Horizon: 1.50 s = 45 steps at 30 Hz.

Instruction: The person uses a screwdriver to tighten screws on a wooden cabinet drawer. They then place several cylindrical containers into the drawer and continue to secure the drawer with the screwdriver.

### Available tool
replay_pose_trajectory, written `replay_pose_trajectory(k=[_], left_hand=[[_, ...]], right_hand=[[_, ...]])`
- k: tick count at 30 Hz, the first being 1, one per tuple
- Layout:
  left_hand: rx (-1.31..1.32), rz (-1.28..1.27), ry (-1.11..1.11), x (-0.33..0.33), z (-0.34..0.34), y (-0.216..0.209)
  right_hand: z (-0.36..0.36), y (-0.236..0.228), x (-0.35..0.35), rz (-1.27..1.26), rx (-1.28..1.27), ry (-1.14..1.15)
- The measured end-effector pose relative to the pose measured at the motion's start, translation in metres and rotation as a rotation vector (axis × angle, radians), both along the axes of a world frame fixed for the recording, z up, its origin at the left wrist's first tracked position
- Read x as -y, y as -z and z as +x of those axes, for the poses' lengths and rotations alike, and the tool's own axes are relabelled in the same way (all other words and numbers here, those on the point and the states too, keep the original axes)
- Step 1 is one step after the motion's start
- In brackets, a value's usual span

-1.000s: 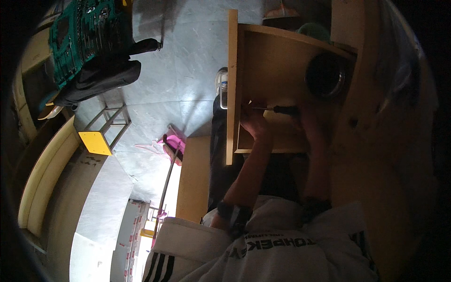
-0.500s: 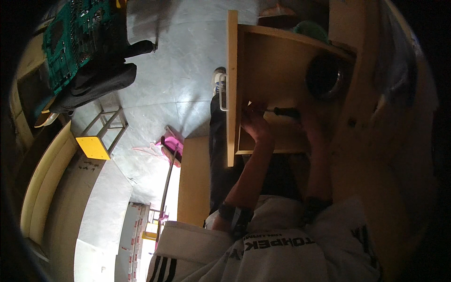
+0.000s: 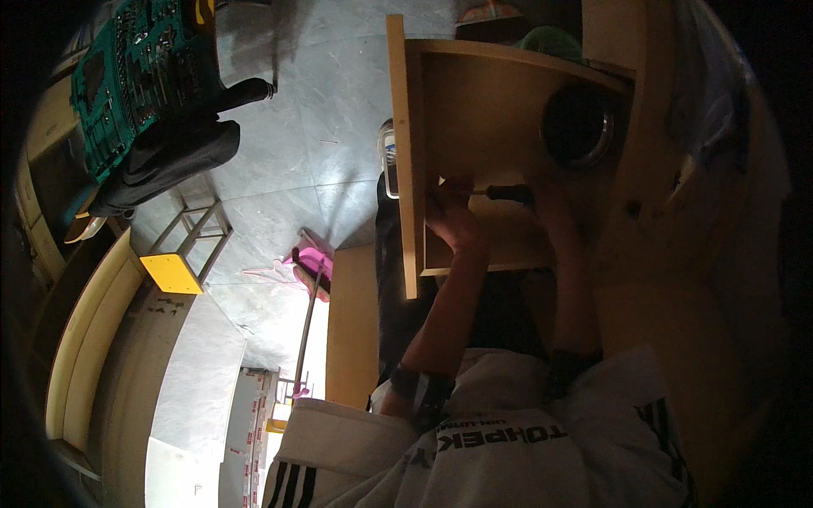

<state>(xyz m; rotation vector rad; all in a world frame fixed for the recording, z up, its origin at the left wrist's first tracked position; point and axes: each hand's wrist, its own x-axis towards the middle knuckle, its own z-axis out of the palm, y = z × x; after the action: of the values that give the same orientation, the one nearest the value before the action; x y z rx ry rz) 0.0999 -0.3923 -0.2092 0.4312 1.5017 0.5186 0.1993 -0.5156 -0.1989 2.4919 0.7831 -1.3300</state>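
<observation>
My hands are inside a pulled-out wooden drawer (image 3: 508,68). In my right hand (image 3: 550,207) is a screwdriver (image 3: 506,193) with a dark handle, its shaft lying level toward the drawer's front panel (image 3: 405,229). My left hand (image 3: 453,216) is up against the inner face of that panel, around the screwdriver's tip. Its fingers look bent together, but shadow hides what lies between them. A pull handle (image 3: 389,165) shows on the panel's outer side. A round dark bowl-like container (image 3: 577,125) with a shiny rim sits deeper in the drawer.
At the far left a green tool case (image 3: 135,76) lies open, with dark cloth (image 3: 174,161) beside it. A stool with a yellow seat (image 3: 172,273) and a pink dustpan (image 3: 312,269) stand on the grey tiled floor (image 3: 339,93). A green round object (image 3: 550,42) is behind the drawer.
The whole view has shifted slightly, so the drawer appears a little further left. Both hands and the screwdriver keep nearly the same place at the front panel.
</observation>
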Motion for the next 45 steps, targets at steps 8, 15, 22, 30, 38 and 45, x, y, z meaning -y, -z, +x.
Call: replay_pose_trajectory(k=[8, 15, 22, 30, 38, 45], left_hand=[[0.037, -0.005, -0.023, -0.003, 0.000, 0.003], [-0.031, 0.076, 0.119, -0.002, -0.001, 0.002], [0.049, 0.032, -0.013, 0.000, 0.001, 0.004], [-0.049, 0.101, 0.141, 0.000, -0.003, 0.007], [-0.019, -0.125, 0.006, -0.003, 0.003, -0.004], [0.050, -0.039, -0.115, -0.004, 0.008, -0.007]], right_hand=[[0.000, 0.000, 0.002, 0.569, -0.365, 1.057], [-0.001, 0.001, -0.005, 0.165, 0.183, -0.051], [-0.003, 0.011, 0.011, 0.471, -0.284, 1.182], [0.001, -0.004, -0.011, 0.156, -0.186, 1.195], [0.000, -0.003, 0.000, 0.581, -0.239, 1.073], [0.012, -0.002, -0.011, 0.066, -0.222, 1.114]])
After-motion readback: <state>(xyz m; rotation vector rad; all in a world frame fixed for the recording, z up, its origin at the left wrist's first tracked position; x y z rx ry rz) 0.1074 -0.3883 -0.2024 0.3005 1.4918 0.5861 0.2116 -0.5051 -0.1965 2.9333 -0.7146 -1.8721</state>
